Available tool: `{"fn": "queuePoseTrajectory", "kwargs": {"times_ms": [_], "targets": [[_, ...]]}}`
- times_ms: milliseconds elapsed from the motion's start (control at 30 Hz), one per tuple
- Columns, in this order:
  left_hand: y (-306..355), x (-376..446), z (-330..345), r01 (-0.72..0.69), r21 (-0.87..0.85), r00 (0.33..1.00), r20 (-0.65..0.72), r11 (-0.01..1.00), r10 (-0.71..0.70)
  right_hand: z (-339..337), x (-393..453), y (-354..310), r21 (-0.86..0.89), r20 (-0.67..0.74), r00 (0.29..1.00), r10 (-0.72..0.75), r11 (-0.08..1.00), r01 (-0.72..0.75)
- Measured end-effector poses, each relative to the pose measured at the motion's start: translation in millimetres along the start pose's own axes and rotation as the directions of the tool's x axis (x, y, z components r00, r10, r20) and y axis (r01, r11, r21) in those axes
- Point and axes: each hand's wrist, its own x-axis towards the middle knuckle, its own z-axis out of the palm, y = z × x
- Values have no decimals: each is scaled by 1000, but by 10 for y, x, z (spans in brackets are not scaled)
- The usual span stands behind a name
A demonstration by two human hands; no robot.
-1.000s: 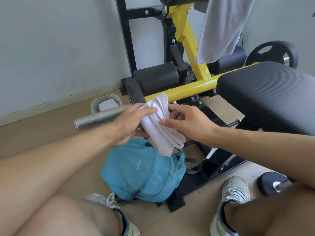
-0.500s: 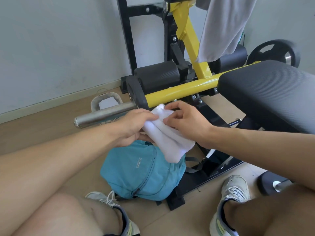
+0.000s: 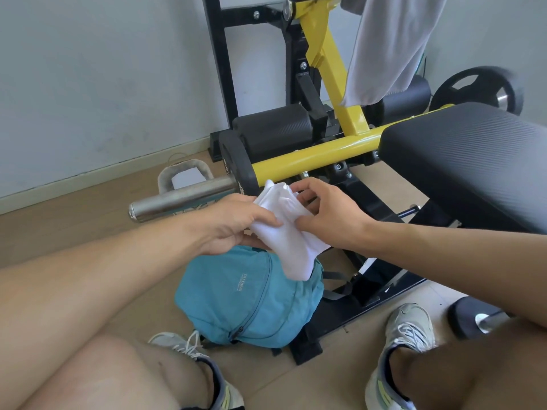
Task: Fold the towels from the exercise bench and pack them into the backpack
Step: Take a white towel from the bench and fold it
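A person sat looking down at their own bare arms and knees, with a wood-toned floor (image 3: pixel 74 229) below. Furthest left, beyond the left hand, a steel bar sleeve (image 3: pixel 180 198) stuck out toward the wall, and a pale handled object (image 3: pixel 185 176) lay on the floor just behind it.

The left hand (image 3: pixel 233 223) gripped a folded white towel (image 3: pixel 288 235) from the left, thumb pressed across its top and fingers curled beneath. The towel was bunched into a thick, narrow bundle held between both hands, its lower end hanging down and touching the top of a teal backpack (image 3: pixel 245 297). The backpack sat on the floor directly beneath the hands, between two grey sneakers, the left sneaker (image 3: pixel 189 350) partly tucked against its bottom edge.

The right hand (image 3: pixel 331 214) pinched the towel from the right, thumb on its side and fingers curled over the upper end.

Beyond the hands, a yellow frame bar (image 3: pixel 313 158) ran across, with a black roller pad (image 3: pixel 272 128) behind it. To the right of the right hand lay the black bench pad (image 3: pixel 473 161). Above it, a grey towel (image 3: pixel 390 45) hung from the upright frame. A black weight plate (image 3: pixel 479 90) stood further right, and the right sneaker (image 3: pixel 405 335) rested below the right forearm.
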Motion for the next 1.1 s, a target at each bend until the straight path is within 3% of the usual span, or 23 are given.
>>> {"fn": "queuePoseTrajectory", "kwargs": {"times_ms": [200,500,667,733,867,1000,1100], "targets": [[-21,-53,-18,43,76,995,86,996,-49,-76,1,9,84,41,999,-5,996,2],[-18,-41,44,-42,195,999,-12,980,45,-127,74,63,190,-14,999,46,981,-43],[-22,-65,27,-47,192,997,67,980,35,-208,49,128,248,289,953,93,954,-168],[-29,-67,7,-45,185,995,97,982,28,-228,28,147,237,321,941,108,953,-191],[-8,-122,31,-40,180,985,174,983,8,-242,30,186,167,232,970,69,980,-110],[-6,-126,63,-32,281,991,135,959,-6,-246,27,155,142,287,958,-4,989,-39],[-14,-127,60,-46,276,984,180,960,-4,-270,26,167,-6,391,921,6,1000,-4]]}}
